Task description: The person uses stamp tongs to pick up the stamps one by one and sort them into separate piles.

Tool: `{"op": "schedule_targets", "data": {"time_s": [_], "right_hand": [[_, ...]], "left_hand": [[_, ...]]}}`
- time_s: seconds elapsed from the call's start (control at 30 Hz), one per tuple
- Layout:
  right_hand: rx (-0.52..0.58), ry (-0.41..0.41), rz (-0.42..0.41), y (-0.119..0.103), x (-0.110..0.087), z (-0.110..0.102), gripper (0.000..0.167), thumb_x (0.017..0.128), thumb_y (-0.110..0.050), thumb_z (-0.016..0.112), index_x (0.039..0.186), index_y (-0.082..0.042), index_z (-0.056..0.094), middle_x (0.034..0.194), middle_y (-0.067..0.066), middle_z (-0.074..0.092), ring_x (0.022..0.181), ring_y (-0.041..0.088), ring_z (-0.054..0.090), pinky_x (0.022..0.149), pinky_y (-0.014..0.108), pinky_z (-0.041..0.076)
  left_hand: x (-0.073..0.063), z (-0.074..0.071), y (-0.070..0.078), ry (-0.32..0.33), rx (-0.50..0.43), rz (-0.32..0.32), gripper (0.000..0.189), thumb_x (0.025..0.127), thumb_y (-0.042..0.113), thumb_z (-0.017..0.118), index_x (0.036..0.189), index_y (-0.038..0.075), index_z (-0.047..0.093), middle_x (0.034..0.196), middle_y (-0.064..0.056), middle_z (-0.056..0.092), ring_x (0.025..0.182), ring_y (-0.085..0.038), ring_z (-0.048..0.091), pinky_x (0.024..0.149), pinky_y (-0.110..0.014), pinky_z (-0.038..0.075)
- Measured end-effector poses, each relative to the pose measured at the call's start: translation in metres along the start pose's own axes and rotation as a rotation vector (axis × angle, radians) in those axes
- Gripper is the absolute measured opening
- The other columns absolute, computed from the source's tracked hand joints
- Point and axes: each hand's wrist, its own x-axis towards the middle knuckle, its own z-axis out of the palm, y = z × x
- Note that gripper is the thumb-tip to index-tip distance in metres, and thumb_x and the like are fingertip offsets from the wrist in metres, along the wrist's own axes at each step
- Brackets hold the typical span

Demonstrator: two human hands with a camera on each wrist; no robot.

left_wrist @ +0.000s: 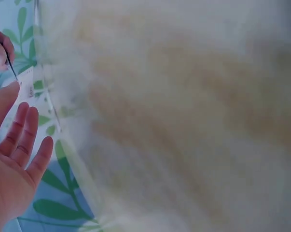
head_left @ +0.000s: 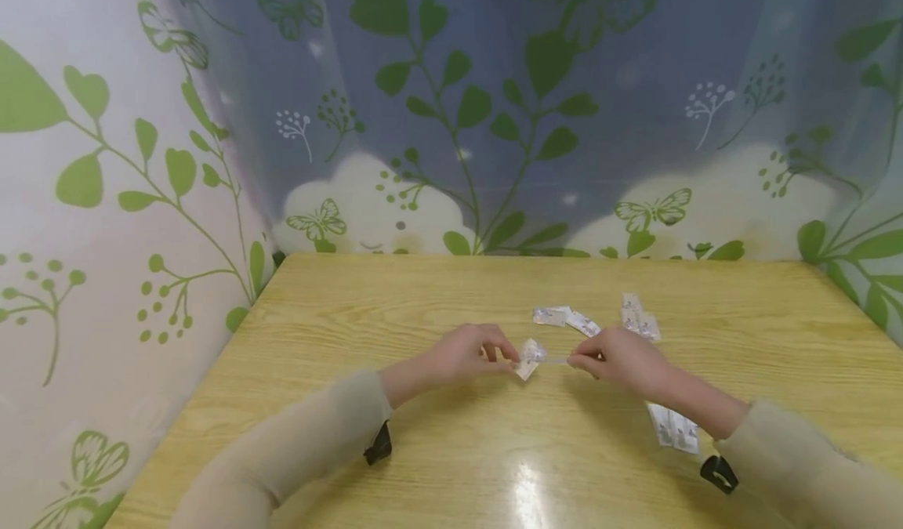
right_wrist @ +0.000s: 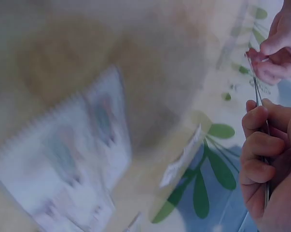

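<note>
Between thumb and fingers my left hand (head_left: pixel 466 354) pinches a small white printed packet (head_left: pixel 527 360) just above the wooden table. The packet is tilted, one corner pointing down. My right hand (head_left: pixel 628 363) grips slim metal tweezers (right_wrist: pixel 257 92), its fingers curled round the shaft in the right wrist view. The tweezers' tip reaches the packet's right side; whether it grips the packet I cannot tell. In the left wrist view the packet (left_wrist: pixel 26 83) shows beyond my thumb, with the remaining fingers loosely spread.
Behind my hands lie a pair of packets (head_left: pixel 550 316) and, farther right, a small cluster of packets (head_left: pixel 638 321). More packets (head_left: pixel 673 429) lie under my right forearm. The wooden table (head_left: pixel 353 302) ends at a leaf-patterned curtain (head_left: pixel 451 121) at the back and left.
</note>
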Motion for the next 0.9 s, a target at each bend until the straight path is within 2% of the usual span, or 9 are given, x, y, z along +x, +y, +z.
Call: {"op": "schedule_targets", "data": {"time_s": [0.17, 0.43, 0.67, 0.9], "right_hand": [[-0.034, -0.001, -0.022, -0.001, -0.006, 0.013, 0.015, 0.093, -0.018, 0.065, 0.092, -0.01, 0.077, 0.082, -0.004, 0.071, 0.058, 0.001, 0.048, 0.057, 0.025, 0.043], [-0.065, -0.004, -0.013, -0.001, -0.008, 0.018, 0.014, 0.092, -0.017, 0.066, 0.091, -0.01, 0.078, 0.083, -0.003, 0.072, 0.057, 0.001, 0.047, 0.056, 0.024, 0.043], [-0.058, -0.029, -0.03, 0.002, -0.008, 0.017, 0.013, 0.092, -0.015, 0.065, 0.09, -0.01, 0.078, 0.081, -0.004, 0.071, 0.055, 0.0, 0.045, 0.055, 0.024, 0.042], [-0.075, -0.034, 0.004, 0.004, 0.0, 0.016, 0.015, 0.093, -0.02, 0.066, 0.089, -0.012, 0.078, 0.081, -0.006, 0.07, 0.058, 0.003, 0.047, 0.054, 0.025, 0.041]], "left_hand": [[-0.001, 0.008, 0.002, -0.063, 0.035, -0.015, 0.007, 0.089, 0.019, 0.072, 0.095, 0.018, 0.075, 0.091, 0.012, 0.062, 0.078, -0.002, 0.057, 0.07, -0.019, 0.047], [0.002, 0.014, 0.003, -0.162, 0.131, -0.005, 0.005, 0.089, 0.021, 0.072, 0.092, 0.022, 0.076, 0.088, 0.016, 0.059, 0.08, 0.001, 0.056, 0.072, -0.018, 0.046], [0.005, 0.014, 0.006, -0.193, 0.146, -0.009, 0.006, 0.09, 0.02, 0.071, 0.093, 0.022, 0.077, 0.088, 0.015, 0.058, 0.082, 0.0, 0.056, 0.073, -0.018, 0.045], [0.004, 0.013, 0.006, -0.193, 0.167, -0.01, 0.006, 0.09, 0.022, 0.072, 0.093, 0.022, 0.077, 0.088, 0.016, 0.058, 0.081, 0.0, 0.056, 0.073, -0.019, 0.045]]}}
